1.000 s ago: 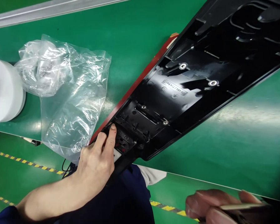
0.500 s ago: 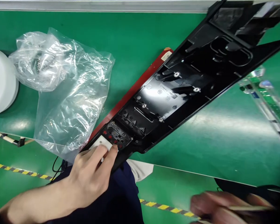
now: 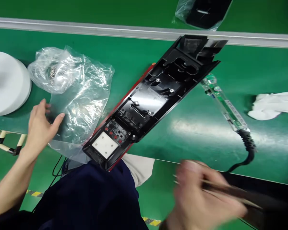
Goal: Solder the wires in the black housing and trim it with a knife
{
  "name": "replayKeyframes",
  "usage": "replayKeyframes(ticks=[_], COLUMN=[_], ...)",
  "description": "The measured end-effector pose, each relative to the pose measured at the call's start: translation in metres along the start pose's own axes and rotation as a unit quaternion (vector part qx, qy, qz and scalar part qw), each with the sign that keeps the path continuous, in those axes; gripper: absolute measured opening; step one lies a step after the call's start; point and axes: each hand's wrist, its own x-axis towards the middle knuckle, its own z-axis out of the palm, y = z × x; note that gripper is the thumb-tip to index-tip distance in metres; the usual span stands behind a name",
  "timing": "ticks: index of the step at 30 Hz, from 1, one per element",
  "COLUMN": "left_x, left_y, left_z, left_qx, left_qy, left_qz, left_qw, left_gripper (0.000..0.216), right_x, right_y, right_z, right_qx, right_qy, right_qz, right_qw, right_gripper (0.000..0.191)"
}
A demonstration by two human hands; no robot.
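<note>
plastic bag (image 3: 79,92) holding small metal parts, left hand (image 3: 42,123) touching

Long housing lying slantwise on the bench between the two hands

The housing (image 3: 153,99) runs from just right of the left hand (image 3: 42,123) away toward the far rail (image 3: 110,30). A plastic bag (image 3: 79,92) lies under and beyond the left hand's fingertips, a roll (image 3: 8,84) further left. Beyond the right hand (image 3: 201,198) lie a corded tool (image 3: 227,110) and, further right, a cloth (image 3: 273,105).

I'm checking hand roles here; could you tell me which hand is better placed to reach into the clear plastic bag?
Left. The left hand already touches the clear plastic bag; the right hand holds a thin tool.
</note>
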Motion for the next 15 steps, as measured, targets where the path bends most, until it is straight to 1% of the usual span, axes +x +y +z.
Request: replayKeyframes(ticks=[1,2,4,6,8,10,13,15], left_x=[0.003,0.006,0.012,0.017,0.018,0.017,0.016,0.018], left_y=[0.003,0.008,0.02,0.034,0.052,0.07,0.092,0.101], left_z=[0.002,0.004,0.007,0.009,0.009,0.01,0.01,0.007], left_qx=[-0.038,-0.08,-0.181,-0.279,-0.372,-0.431,-0.485,-0.498], left_qy=[-0.03,-0.054,-0.095,-0.131,-0.18,-0.242,-0.319,-0.349], left_qz=[-0.017,-0.023,-0.005,0.031,0.04,0.027,-0.006,-0.027], left_qw=[0.999,0.995,0.979,0.951,0.91,0.869,0.814,0.793], left_gripper=[0.072,0.065,0.043,0.027,0.02,0.023,0.033,0.038], right_x=[-0.004,-0.008,-0.009,-0.004,0.005,0.012,0.018,0.02], right_y=[-0.004,-0.008,-0.015,-0.021,-0.025,-0.028,-0.03,-0.029], right_z=[0.013,0.027,0.052,0.067,0.071,0.069,0.062,0.06], right_qx=[-0.007,-0.004,0.03,0.071,0.093,0.103,0.121,0.137], right_qy=[-0.03,-0.042,-0.063,-0.079,-0.107,-0.138,-0.167,-0.175], right_qz=[-0.022,-0.04,-0.032,-0.021,-0.02,-0.022,-0.023,-0.026], right_qw=[0.999,0.998,0.997,0.994,0.99,0.985,0.978,0.975], right_gripper=[0.02,0.018,0.033,0.045,0.043,0.038,0.034,0.033])
